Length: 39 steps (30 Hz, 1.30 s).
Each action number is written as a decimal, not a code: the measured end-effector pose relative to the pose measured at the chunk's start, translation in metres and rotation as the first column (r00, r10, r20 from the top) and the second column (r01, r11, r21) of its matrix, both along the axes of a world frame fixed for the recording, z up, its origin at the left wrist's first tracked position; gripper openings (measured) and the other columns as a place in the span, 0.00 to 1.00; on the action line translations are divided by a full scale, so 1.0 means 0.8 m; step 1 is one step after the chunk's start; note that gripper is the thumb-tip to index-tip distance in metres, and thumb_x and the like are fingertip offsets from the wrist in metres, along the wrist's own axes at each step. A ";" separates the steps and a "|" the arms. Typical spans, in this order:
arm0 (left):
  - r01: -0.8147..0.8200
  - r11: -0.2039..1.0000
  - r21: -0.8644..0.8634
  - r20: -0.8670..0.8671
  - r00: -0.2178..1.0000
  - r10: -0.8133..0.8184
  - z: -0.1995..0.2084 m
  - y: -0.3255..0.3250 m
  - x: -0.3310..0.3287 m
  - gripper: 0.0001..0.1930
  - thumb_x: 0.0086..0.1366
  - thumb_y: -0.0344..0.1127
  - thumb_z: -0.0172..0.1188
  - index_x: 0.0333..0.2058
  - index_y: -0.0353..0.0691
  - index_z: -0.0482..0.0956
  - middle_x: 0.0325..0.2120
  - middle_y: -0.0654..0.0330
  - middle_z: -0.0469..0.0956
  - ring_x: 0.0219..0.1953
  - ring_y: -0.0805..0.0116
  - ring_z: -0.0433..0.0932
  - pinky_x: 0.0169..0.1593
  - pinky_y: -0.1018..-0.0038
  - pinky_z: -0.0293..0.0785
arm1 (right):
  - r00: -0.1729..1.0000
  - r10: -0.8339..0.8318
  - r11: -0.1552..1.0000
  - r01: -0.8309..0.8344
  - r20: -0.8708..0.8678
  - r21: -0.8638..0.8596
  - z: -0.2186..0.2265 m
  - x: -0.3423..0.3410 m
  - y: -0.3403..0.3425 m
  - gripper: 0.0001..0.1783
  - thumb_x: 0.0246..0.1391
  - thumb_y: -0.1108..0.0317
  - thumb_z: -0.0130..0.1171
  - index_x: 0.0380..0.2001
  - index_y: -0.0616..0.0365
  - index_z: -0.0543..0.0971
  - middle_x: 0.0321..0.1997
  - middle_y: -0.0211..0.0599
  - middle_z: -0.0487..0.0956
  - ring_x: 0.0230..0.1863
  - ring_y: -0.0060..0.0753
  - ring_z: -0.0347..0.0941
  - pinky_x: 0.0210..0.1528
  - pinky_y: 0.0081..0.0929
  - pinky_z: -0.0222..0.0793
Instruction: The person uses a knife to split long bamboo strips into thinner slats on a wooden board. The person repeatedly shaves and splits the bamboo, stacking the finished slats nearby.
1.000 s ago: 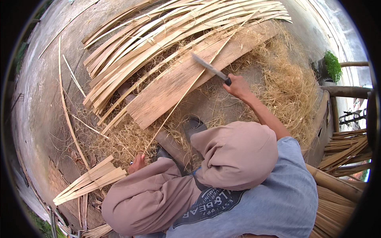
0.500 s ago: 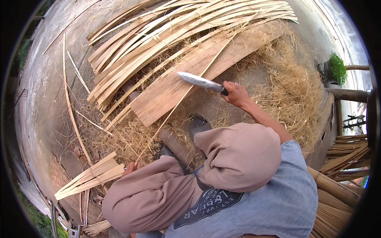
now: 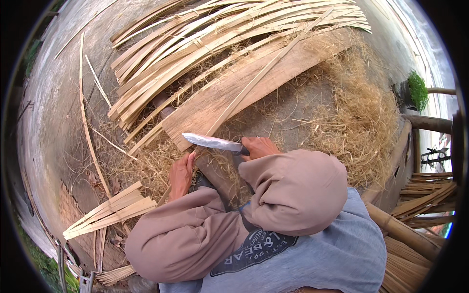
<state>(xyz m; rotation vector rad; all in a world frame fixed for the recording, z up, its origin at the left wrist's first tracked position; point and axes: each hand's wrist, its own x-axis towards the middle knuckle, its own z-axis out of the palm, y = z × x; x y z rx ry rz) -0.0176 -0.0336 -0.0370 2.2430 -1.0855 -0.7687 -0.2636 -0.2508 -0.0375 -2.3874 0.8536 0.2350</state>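
My right hand [image 3: 261, 146] is closed round the dark handle of a knife [image 3: 212, 141]. The blade points left and crosses a long, narrow bamboo strip [image 3: 254, 80], just above my left hand [image 3: 181, 175]. That hand grips the strip's near part between its fingers, and a short end shows below it, beside my left knee. From there the strip slants up to the right over a flat wooden board [image 3: 215, 107]. Whether the blade's edge touches the strip, I cannot tell.
Many pale split strips [image 3: 181, 58] lie in a row beyond the board. Curly shavings [image 3: 359, 112] cover the ground to the right. A small bundle of strips [image 3: 107, 210] rests at the lower left. Bamboo poles [image 3: 405, 229] stand along the right side.
My right hand has brought the knife down and left. My left hand has moved up from beside my knee to below the blade. The strip now shows a wider face.
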 end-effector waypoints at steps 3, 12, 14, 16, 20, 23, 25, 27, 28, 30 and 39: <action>0.001 0.999 0.035 0.073 0.997 -0.004 -0.011 0.015 0.002 0.24 0.77 0.51 0.51 0.28 0.37 0.78 0.16 0.56 0.70 0.18 0.63 0.68 0.26 0.64 0.63 | 0.993 -0.112 0.972 0.115 0.028 -0.206 -0.038 -0.032 -0.089 0.21 0.53 0.54 0.70 0.35 0.57 0.73 0.30 0.54 0.83 0.34 0.61 0.82 0.39 0.52 0.78; -0.060 0.995 -0.081 -0.045 0.997 0.056 0.019 0.008 -0.014 0.15 0.71 0.47 0.63 0.47 0.44 0.86 0.27 0.50 0.83 0.29 0.53 0.80 0.35 0.60 0.73 | 0.823 -0.549 0.768 0.566 0.145 -0.299 -0.017 -0.108 -0.253 0.22 0.54 0.51 0.62 0.27 0.65 0.80 0.25 0.54 0.82 0.29 0.56 0.81 0.37 0.46 0.76; -0.017 0.987 -0.161 0.084 0.996 0.030 0.008 0.009 -0.020 0.16 0.69 0.44 0.66 0.51 0.44 0.86 0.32 0.49 0.85 0.31 0.55 0.82 0.37 0.63 0.75 | 0.844 -0.531 0.847 0.531 0.071 0.017 -0.017 -0.045 -0.149 0.22 0.54 0.53 0.66 0.34 0.66 0.78 0.29 0.62 0.82 0.36 0.63 0.82 0.41 0.52 0.77; -0.062 0.998 0.007 0.057 0.996 0.061 0.005 0.011 -0.022 0.16 0.69 0.44 0.65 0.50 0.43 0.86 0.33 0.48 0.85 0.31 0.55 0.82 0.37 0.64 0.76 | 0.965 -0.260 0.964 0.261 -0.023 0.057 -0.020 -0.019 -0.046 0.22 0.55 0.53 0.67 0.37 0.63 0.76 0.30 0.59 0.82 0.38 0.64 0.82 0.41 0.55 0.76; -0.060 0.997 0.049 -0.152 0.986 0.067 0.003 0.016 -0.010 0.15 0.72 0.41 0.63 0.51 0.38 0.85 0.28 0.56 0.86 0.32 0.76 0.78 0.40 0.73 0.74 | 0.983 -0.177 0.982 0.179 0.042 -0.052 -0.016 -0.042 -0.012 0.21 0.55 0.53 0.68 0.36 0.61 0.76 0.31 0.57 0.83 0.38 0.62 0.83 0.41 0.55 0.78; -0.073 0.996 -0.041 -0.231 0.971 0.062 0.003 0.022 -0.007 0.16 0.74 0.42 0.61 0.51 0.38 0.85 0.28 0.57 0.86 0.31 0.77 0.76 0.38 0.74 0.73 | 0.881 -0.468 0.853 0.470 0.065 -0.228 -0.031 -0.083 -0.163 0.19 0.54 0.54 0.68 0.35 0.60 0.77 0.29 0.56 0.83 0.34 0.60 0.83 0.39 0.53 0.79; -0.067 0.995 -0.081 -0.220 0.974 0.048 0.023 -0.005 -0.019 0.15 0.73 0.40 0.61 0.50 0.37 0.86 0.31 0.51 0.87 0.29 0.74 0.77 0.36 0.72 0.73 | 0.850 -0.510 0.817 0.527 0.132 -0.233 -0.032 -0.078 -0.180 0.19 0.53 0.54 0.68 0.34 0.60 0.78 0.28 0.55 0.83 0.33 0.59 0.83 0.38 0.52 0.79; -0.094 0.996 0.015 -0.237 0.967 0.094 0.036 -0.007 -0.016 0.14 0.73 0.39 0.61 0.50 0.37 0.85 0.31 0.52 0.87 0.29 0.75 0.75 0.35 0.72 0.72 | 0.883 -0.459 0.876 0.468 0.096 -0.113 -0.022 -0.043 -0.166 0.20 0.52 0.53 0.67 0.35 0.61 0.78 0.29 0.55 0.83 0.33 0.60 0.83 0.38 0.51 0.79; -0.104 0.991 0.079 -0.232 0.965 0.120 0.044 0.000 -0.009 0.14 0.73 0.38 0.61 0.50 0.37 0.85 0.31 0.53 0.87 0.29 0.76 0.74 0.34 0.73 0.72 | 0.956 -0.287 0.949 0.293 0.064 -0.120 -0.012 -0.037 -0.135 0.21 0.52 0.53 0.67 0.35 0.61 0.77 0.29 0.55 0.83 0.33 0.60 0.83 0.38 0.51 0.79; -0.118 0.990 0.082 -0.201 0.971 0.132 0.028 0.046 0.005 0.15 0.74 0.40 0.61 0.52 0.38 0.85 0.29 0.62 0.84 0.29 0.79 0.73 0.35 0.76 0.71 | 0.997 0.082 0.991 -0.081 0.003 -0.111 -0.010 -0.028 -0.084 0.21 0.52 0.53 0.67 0.35 0.61 0.77 0.30 0.56 0.84 0.34 0.61 0.82 0.38 0.50 0.79; -0.083 0.994 -0.075 0.007 0.996 0.083 0.004 0.184 0.063 0.19 0.67 0.45 0.68 0.54 0.44 0.85 0.24 0.58 0.81 0.24 0.67 0.75 0.32 0.67 0.71 | 0.783 -0.601 0.710 0.616 0.163 -0.340 -0.010 -0.136 -0.271 0.24 0.53 0.51 0.63 0.30 0.67 0.82 0.29 0.59 0.83 0.34 0.59 0.83 0.38 0.47 0.78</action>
